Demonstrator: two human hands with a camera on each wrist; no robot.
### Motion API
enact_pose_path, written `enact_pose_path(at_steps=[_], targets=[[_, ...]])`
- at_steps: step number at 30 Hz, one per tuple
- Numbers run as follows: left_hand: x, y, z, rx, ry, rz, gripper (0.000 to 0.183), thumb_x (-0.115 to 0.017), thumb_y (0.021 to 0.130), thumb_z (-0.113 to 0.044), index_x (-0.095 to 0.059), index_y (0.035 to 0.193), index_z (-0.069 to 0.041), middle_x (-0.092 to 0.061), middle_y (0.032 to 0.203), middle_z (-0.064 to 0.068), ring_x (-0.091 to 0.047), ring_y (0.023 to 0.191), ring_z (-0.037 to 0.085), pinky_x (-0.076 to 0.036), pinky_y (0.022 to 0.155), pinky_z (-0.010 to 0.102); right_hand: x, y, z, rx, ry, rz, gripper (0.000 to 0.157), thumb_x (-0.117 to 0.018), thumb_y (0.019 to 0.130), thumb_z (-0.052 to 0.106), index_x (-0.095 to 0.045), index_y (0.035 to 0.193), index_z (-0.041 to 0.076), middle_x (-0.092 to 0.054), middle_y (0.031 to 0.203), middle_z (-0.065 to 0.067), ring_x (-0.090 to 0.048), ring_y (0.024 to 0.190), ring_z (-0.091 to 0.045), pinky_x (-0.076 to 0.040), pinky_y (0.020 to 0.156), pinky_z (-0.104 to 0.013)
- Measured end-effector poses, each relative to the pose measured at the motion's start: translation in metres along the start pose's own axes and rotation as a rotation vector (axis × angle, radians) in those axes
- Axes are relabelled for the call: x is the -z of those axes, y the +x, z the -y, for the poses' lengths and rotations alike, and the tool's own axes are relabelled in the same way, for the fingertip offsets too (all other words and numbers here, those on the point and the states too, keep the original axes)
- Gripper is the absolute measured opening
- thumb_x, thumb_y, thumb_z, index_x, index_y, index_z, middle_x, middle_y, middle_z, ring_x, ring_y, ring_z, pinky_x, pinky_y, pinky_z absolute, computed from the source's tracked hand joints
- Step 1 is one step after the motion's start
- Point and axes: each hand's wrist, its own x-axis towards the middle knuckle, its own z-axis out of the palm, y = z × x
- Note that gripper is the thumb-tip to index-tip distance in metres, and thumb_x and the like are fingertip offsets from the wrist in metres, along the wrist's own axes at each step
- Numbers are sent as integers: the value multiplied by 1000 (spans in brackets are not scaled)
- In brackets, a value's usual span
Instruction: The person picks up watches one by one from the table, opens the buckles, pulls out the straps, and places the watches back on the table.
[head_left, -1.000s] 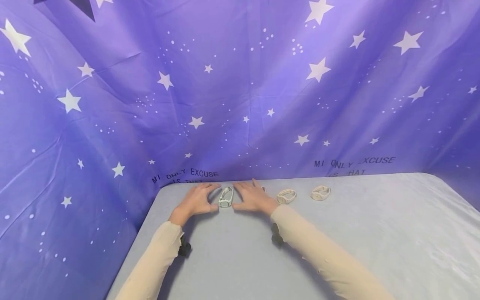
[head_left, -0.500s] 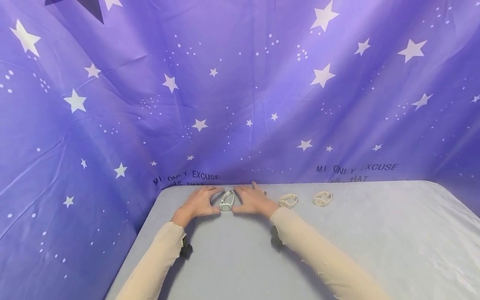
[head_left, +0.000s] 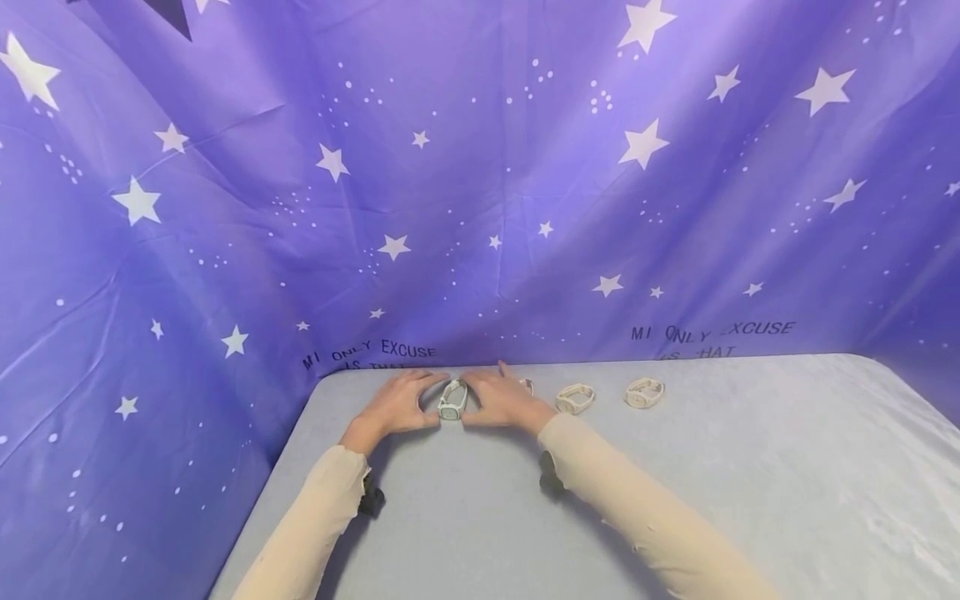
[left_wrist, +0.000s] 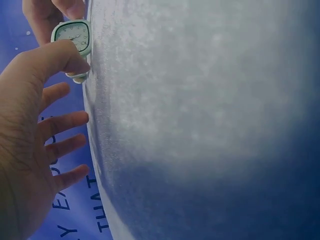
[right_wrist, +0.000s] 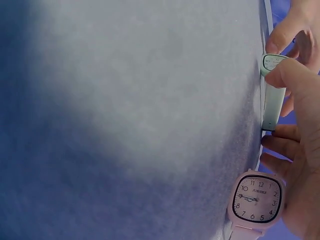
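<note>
A mint-green wristwatch (head_left: 452, 400) with a squarish case stands at the far left of the table, its strap looped behind the dial. My left hand (head_left: 396, 402) is curved along its left side, thumb (left_wrist: 62, 56) overlapping the dial in the left wrist view, other fingers spread and fairly straight. From the right my right hand (head_left: 501, 398) mirrors it, thumb (right_wrist: 286, 73) at the watch face and fingers splayed. Both thumbs are at the case and both index fingers near the strap's far end. A pink watch (right_wrist: 257, 197) sits beside my right hand, mostly hidden by it in the head view.
Two cream-coloured watches (head_left: 575, 398) stand in the same row to the right, the farther watch (head_left: 645, 393) last. A grey-blue cloth covers the table (head_left: 480, 517). Behind its far edge hangs a purple star-patterned curtain (head_left: 480, 183).
Both hands have drawn slightly closer to the mint-green watch from either side. The other watches stay put; the head view has shifted a little.
</note>
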Motion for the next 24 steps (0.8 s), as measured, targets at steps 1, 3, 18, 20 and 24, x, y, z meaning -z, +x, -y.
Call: enact_pose_path(at_steps=[1,3,18,20,24], targets=[[0,0,0,-1,0,2,82,-79,74,-40,-52,149,-16,-54,149,18,-49,139,41,-36,116,65,0,0,0,-6,0,1,76,-68,88,47,-48,148,5,-54,151,-13,-48,143,-31,-18,122,-69],[1,2,-1,-3,4,9,83,-78,74,-40,-52,149,-15,-54,149,18,-49,138,42,-36,116,64,1,0,2,-22,2,8,76,-69,88,46,-48,148,5,-54,151,-13,-47,144,-31,-17,122,-69],[1,7,2,-11,-42,14,81,-80,72,-36,-56,146,-15,-56,148,18,-52,136,42,-39,113,64,1,1,4,-17,35,4,72,-71,86,44,-52,144,6,-58,147,-11,-50,142,-29,-19,122,-68],[2,6,2,-34,-54,-1,79,-82,70,-34,-58,144,-13,-60,144,17,-55,132,41,-42,112,62,0,2,4,-6,43,2,73,-72,85,44,-52,144,6,-59,147,-11,-51,141,-28,-19,123,-68],[4,6,5,-78,-138,-17,75,-84,69,-26,-62,138,-8,-66,137,13,-62,126,37,-48,110,56,1,0,4,6,60,0,75,-74,83,42,-52,144,6,-59,146,-11,-52,141,-29,-18,122,-69]])
